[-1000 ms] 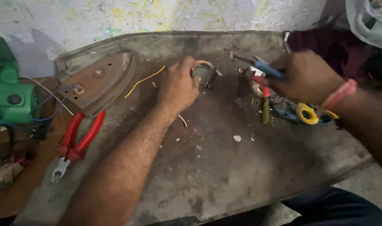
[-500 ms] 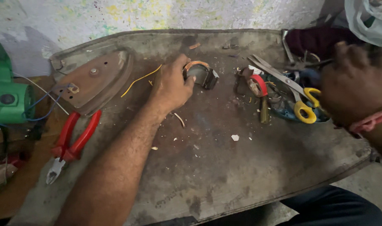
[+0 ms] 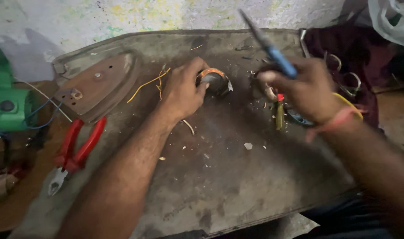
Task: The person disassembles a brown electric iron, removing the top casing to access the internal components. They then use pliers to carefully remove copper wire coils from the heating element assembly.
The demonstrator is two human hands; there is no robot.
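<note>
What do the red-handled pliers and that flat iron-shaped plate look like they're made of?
Pliers: bare grey metal jaws, with glossy red handles that look like plastic or rubber sleeves. Iron-shaped plate: probably metal, judging by its dull brown, tarnished face with small holes and a screw.

The right hand (image 3: 310,90) has come back from the worktop's right edge toward its middle and now grips a blue-handled tool (image 3: 272,51), lifted and pointing toward the far edge. A second ago that tool lay among the tools near the right edge.
</note>
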